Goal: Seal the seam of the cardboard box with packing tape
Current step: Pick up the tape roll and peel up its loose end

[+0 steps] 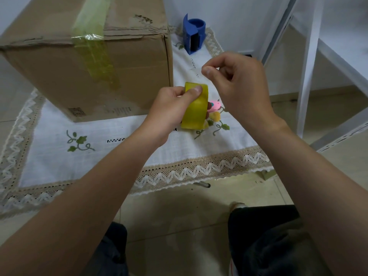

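Blue holder (193, 34) stands on embroidered tablecloth (103, 154), near white shelving (310, 62).

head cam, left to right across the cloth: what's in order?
cardboard box → left hand → yellow tape roll → right hand → white shelf frame. The blue tape dispenser sits farther back, above the roll, so it is left out of the order.

You get soft, even indoor light; glare shines on the tape strip (87, 36) atop the box (127, 76), and wide-angle bending warps the edges.
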`<state>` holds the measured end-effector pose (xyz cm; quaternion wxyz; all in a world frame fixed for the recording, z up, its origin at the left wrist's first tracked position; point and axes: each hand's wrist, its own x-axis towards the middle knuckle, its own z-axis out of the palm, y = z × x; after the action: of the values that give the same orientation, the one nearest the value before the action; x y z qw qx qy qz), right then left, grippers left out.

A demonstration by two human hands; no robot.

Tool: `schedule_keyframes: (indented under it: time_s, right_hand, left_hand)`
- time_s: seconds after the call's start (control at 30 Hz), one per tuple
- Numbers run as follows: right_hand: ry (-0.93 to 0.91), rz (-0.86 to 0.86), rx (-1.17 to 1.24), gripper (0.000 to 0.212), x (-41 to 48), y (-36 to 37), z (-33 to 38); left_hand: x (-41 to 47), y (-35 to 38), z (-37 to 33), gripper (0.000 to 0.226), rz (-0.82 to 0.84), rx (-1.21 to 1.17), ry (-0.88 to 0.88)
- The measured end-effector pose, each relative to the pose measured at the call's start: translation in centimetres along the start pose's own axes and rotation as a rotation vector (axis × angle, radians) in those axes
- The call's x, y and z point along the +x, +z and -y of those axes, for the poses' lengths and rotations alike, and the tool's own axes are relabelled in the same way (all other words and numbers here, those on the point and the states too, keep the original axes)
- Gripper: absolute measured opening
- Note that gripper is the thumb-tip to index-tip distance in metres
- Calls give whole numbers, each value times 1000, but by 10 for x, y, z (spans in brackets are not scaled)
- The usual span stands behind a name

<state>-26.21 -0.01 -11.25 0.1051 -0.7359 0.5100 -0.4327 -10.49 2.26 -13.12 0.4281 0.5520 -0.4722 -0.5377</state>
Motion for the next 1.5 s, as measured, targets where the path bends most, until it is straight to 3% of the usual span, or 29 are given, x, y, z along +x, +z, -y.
schedule_keyframes:
  time_s: [0.13,0.4,0.53,0.83,1.0,1.17,1.33,1.5]
  right_hand:
    - [36,11,105,7,2,-5,2]
    - [79,35,120,8,4,-10,3]
    - [91,46,136,8,4,-10,5]
    - [66,47,181,8,4,-13,7]
    - [46,83,224,9,4,-12,7]
    - [36,152,191,8,1,-10,8]
    - [52,164,222,7,1,-12,7]
    - [52,189,229,7,0,-10,8]
  left_hand:
    - [-3,1,-2,49,-66,61,9]
    - [-13,-5,-7,10,-21,190,200]
    - [-15,-6,-8,13,-37,155,198]
    - [-7,-10,-4,16,-230,351,442]
    - [-3,-14,-7,33,-280,398,537]
    - [-2,-18,-9,10,-256,367,524]
    - [-5,-15,-11,16,-206,314,517]
    - [-2,-15,-9,19,-150,159,397]
